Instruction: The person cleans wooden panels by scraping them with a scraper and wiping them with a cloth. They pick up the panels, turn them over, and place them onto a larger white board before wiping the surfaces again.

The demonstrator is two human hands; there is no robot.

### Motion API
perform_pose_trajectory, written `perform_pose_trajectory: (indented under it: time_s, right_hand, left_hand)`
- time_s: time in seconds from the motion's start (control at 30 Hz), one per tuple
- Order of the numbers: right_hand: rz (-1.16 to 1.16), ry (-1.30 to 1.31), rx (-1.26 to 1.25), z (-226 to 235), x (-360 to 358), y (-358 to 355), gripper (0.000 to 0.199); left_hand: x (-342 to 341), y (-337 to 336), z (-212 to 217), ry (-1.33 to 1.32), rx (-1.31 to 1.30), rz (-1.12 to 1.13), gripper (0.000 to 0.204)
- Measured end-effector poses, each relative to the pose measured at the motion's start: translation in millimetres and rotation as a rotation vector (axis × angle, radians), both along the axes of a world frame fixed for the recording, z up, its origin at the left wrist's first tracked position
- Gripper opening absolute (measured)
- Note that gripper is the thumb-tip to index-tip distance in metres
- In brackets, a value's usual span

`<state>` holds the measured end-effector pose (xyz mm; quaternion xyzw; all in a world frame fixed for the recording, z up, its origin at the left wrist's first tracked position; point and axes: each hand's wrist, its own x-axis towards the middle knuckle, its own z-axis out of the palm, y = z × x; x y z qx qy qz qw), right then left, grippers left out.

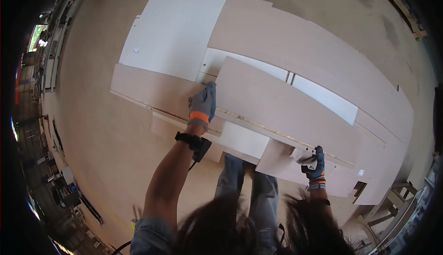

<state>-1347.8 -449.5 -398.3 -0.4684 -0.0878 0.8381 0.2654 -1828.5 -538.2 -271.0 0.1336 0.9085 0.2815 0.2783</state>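
Note:
A long pinkish-beige board (277,100) with a raw chipboard edge toward me lies across a stack of other panels. My left hand (203,102), in a grey glove with an orange cuff, grips the board's left end, fingers together along its edge. At the near edge, toward the right end, my right hand (316,166) wears a matching glove and is closed on a crumpled pale cloth (302,156). The cloth lies against the board's edge, close to two small dark holes. My right fingers are partly hidden by the cloth.
Beneath and around the board are white panels (177,33) and more beige panels (300,33), overlapping at different angles. A wooden frame (394,199) stands at the lower right. Racks with long stock (57,47) line the left side. My legs (265,195) are close to the stack's near side.

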Motion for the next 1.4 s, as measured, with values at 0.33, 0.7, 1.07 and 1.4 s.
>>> perform_pose_trajectory:
  time_s: [0.33, 0.7, 1.07, 1.4]
  right_hand:
    - [0.238, -0.319, 0.328, 19, -59, 5, 0.040]
    - [0.155, -0.480, 0.484, -40, -23, 7, 0.051]
    - [-0.225, 0.185, -0.501, -43, -41, 11, 0.039]
    - [0.385, -0.271, -0.092, -22, -54, 25, 0.043]
  left_hand:
    - [-70, -18, -58, -0.180, -0.074, -0.191, 0.055]
    - [-62, -70, -85, 0.397, -0.278, -0.806, 0.090]
    - [-38, -112, -88, 0.306, -0.521, -0.547, 0.118]
    - [-28, -119, -90, 0.275, -0.500, -0.590, 0.119]
